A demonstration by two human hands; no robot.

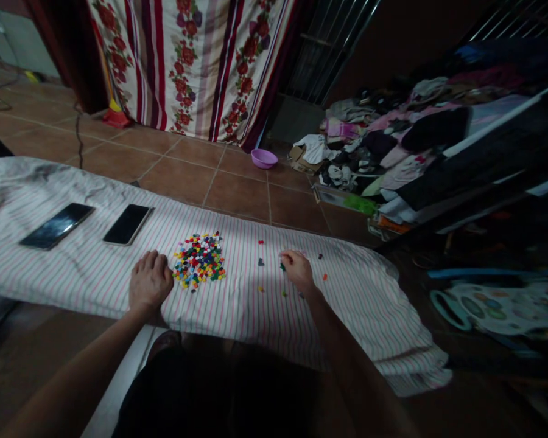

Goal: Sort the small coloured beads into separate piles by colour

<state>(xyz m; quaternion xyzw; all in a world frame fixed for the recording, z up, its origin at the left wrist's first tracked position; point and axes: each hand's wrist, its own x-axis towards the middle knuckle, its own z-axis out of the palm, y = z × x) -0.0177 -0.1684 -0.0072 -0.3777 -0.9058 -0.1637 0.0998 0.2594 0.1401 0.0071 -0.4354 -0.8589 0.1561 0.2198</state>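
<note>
My left hand (150,280) lies flat on the striped cloth (237,310), just left of a pile of small multicoloured pieces (200,258). To the right of the pile, my right hand (296,269) is over the cloth with its fingers pinched together; a dark green piece (282,266) shows at the fingertips, and whether it is gripped is too small to tell. Around that hand lie small separate pieces: red (260,242), grey (261,262), yellow (260,289), light green (284,294), orange (325,277) and dark (320,256).
Two phones, one farther left (57,226) and one nearer the pile (128,224), rest on the cloth. Beyond it are a purple basin (264,159) on the tiled floor, a floral curtain (201,67) and heaped clothes (383,131). A light blue-edged plastic object (497,307) is at right.
</note>
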